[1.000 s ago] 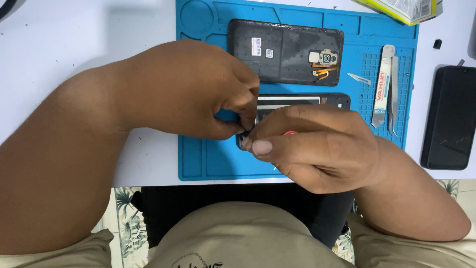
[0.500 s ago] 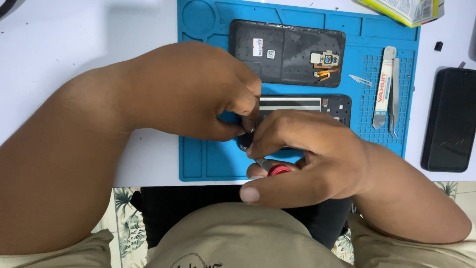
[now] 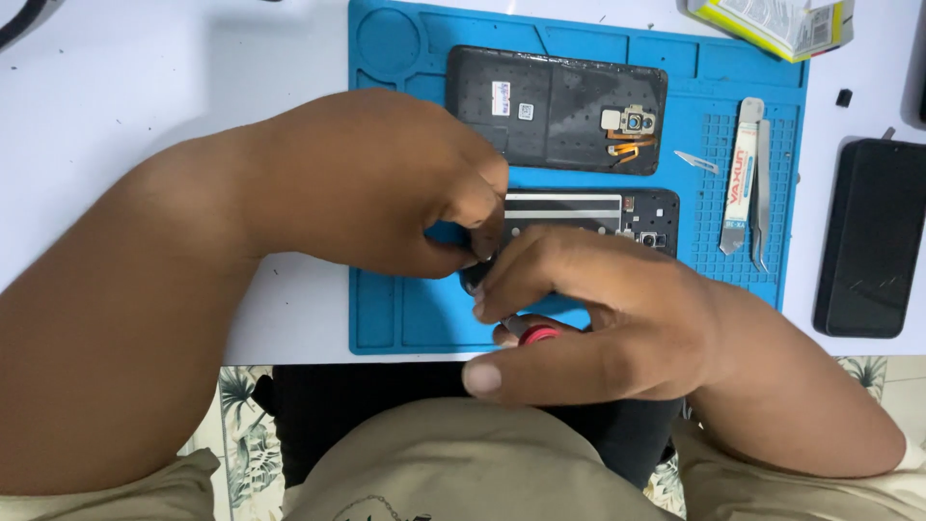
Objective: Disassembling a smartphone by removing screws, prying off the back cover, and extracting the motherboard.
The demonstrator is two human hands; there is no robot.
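Nearest to us, our right hand (image 3: 598, 318) lies low over the front edge of the blue mat (image 3: 405, 309), wrist bent inward, thumb stretched out to the left along the bottom. Its fingers curl around a small screwdriver with a red collar (image 3: 535, 334), pinching it between thumb and fingertips; only the collar and a bit of grey shaft show, and the tip is hidden under the hand.

Just beyond, our left hand (image 3: 386, 188) comes in from the left with the forearm crossing the white table (image 3: 174, 116). The fingers are bent down and pressed together on the near left end of the opened phone (image 3: 598, 214), where the two hands meet. We cannot tell exactly what the fingertips hold there, as the knuckles cover it.

The phone lies flat across the middle of the mat, its right half showing a pale strip and a small camera part. Farther back lies a black back cover (image 3: 555, 108), inside face up. To the right, tweezers (image 3: 762, 193) and a flat metal pry tool (image 3: 739, 174) lie side by side on the mat's grid. Off the mat at the right sits another dark phone (image 3: 868, 236), and a yellow-edged box (image 3: 781, 21) at the far corner.
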